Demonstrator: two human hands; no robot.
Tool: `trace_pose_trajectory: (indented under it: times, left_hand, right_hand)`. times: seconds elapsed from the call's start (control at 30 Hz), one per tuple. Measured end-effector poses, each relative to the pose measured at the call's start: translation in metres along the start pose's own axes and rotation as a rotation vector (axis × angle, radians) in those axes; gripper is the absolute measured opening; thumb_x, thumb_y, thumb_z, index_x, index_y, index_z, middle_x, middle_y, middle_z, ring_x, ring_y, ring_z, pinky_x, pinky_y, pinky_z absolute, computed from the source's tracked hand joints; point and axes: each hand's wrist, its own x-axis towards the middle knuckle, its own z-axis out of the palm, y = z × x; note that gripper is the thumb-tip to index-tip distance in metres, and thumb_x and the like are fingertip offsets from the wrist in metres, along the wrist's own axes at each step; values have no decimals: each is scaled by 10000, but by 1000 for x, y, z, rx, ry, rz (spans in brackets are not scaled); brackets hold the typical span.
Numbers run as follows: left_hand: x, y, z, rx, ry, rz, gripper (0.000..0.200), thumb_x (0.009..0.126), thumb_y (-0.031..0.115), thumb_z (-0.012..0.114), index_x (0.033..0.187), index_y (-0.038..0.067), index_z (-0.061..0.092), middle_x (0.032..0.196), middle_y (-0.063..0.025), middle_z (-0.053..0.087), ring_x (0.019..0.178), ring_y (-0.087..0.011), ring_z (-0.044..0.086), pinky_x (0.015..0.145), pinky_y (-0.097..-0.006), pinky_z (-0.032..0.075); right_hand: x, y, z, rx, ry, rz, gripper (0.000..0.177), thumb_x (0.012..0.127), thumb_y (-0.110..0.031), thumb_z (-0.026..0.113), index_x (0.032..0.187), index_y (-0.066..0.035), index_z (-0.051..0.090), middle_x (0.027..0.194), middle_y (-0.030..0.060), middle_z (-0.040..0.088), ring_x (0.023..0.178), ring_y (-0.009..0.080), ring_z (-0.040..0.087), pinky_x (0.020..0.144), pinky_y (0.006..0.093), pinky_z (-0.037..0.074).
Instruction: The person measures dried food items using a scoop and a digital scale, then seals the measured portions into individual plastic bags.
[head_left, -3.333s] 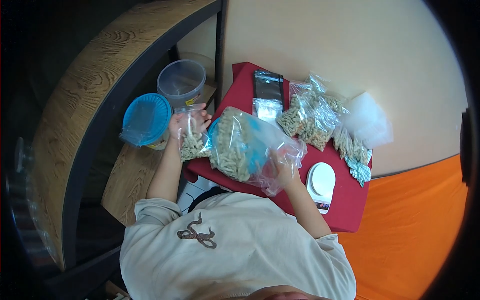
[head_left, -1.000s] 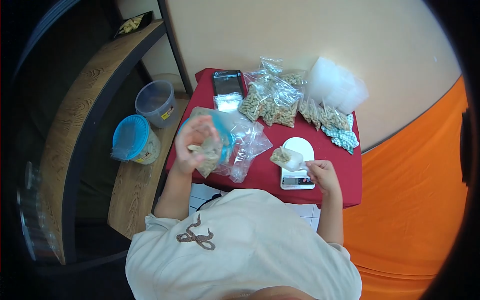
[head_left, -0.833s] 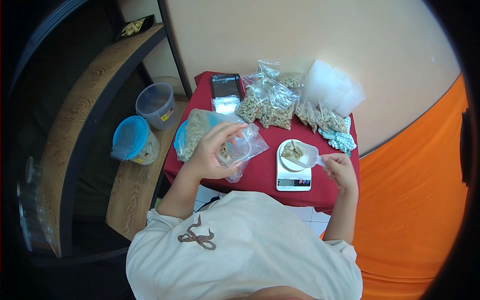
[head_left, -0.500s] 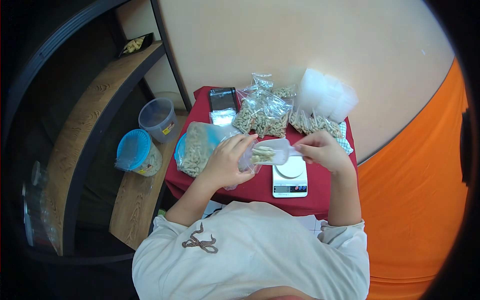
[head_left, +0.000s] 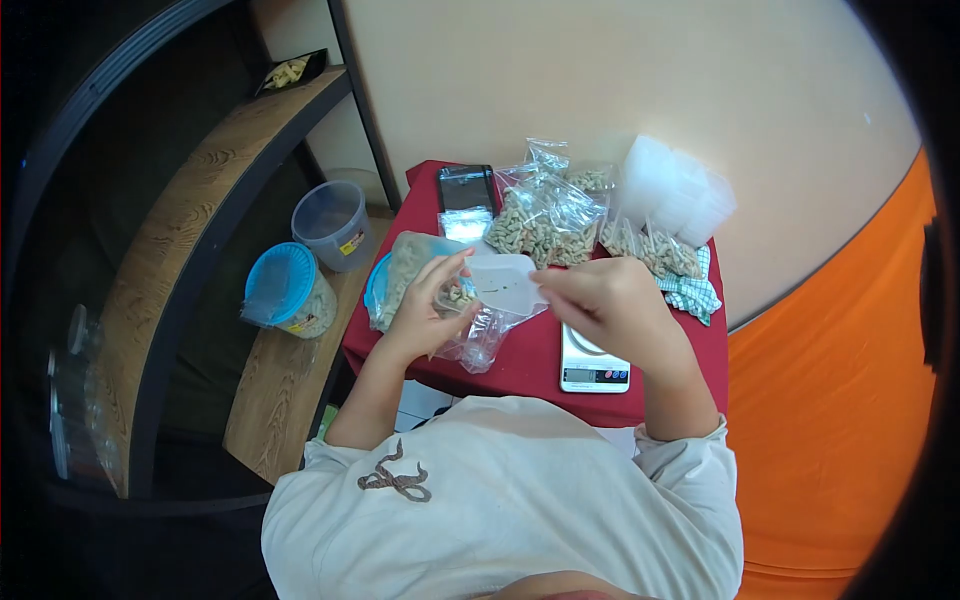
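My left hand point(head_left: 428, 310) is wrapped round the mouth of a clear plastic bag point(head_left: 482, 342) with some pale green pieces point(head_left: 459, 296) in it. A translucent white scoop point(head_left: 508, 284) is tipped at the bag's mouth, with only a few small bits on it. Its handle end is in my right hand point(head_left: 595, 300), fingers pinched. Partly under that hand lies a white digital scale point(head_left: 594, 372). Just behind my left hand, a larger bag of the pieces point(head_left: 408, 262) rests on a blue lid point(head_left: 377, 285).
Filled bags point(head_left: 545, 225), a black tray point(head_left: 466, 187), small empty bags point(head_left: 466, 225) and a stack of clear containers point(head_left: 676, 190) stand along the back of the red-covered table point(head_left: 500, 373). At left are shelves point(head_left: 205, 190), a blue-lidded tub point(head_left: 290, 290) and an open tub point(head_left: 332, 226).
The scoop has moved left into the bag's mouth and its pieces have slid off, apart from a few bits. My right hand has moved left, over the scale. The view has shifted slightly.
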Motion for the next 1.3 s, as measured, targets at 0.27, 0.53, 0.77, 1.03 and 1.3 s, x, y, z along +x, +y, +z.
trace_pose_trajectory:
  times: [0.27,0.53,0.77,1.03,1.3]
  left_hand:
    - [-16,-58,-33,-489,263,17,681,707,126,663,1329,41,401,1044,-54,517,896,-150,516,841,-293,424]
    - [-11,-80,-59,-1363,339,136,768,731,347,550,1379,34,282,1104,-98,458,974,-242,499,930,-495,404]
    - [14,-75,-45,-1480,25,172,861,696,440,571,1382,17,267,1098,-119,455,982,-274,490,956,-512,364]
    - [27,-36,-34,-1012,-321,104,891,665,538,530,1318,-46,368,1097,-145,497,1052,-240,478,954,-359,333]
    - [55,18,18,-231,-448,488,703,721,519,390,1228,48,517,1122,-140,514,1139,-299,358,1004,-450,193]
  right_hand:
    - [-49,39,49,1147,135,1098,227,861,-147,595,973,44,644,560,-10,503,451,34,401,403,181,283]
    - [-129,54,94,1159,13,1333,224,863,-163,600,973,26,654,562,-9,517,427,14,363,388,173,227]
    - [-69,10,183,1139,-151,1122,260,859,-163,582,1034,27,614,702,67,608,631,129,558,581,271,445]
    - [-52,-2,114,330,88,959,239,737,-169,701,908,-11,648,909,147,638,837,269,599,671,351,464]
    - [-35,-20,109,937,78,608,813,585,-264,840,1246,-12,441,1165,136,547,1119,222,499,948,359,383]
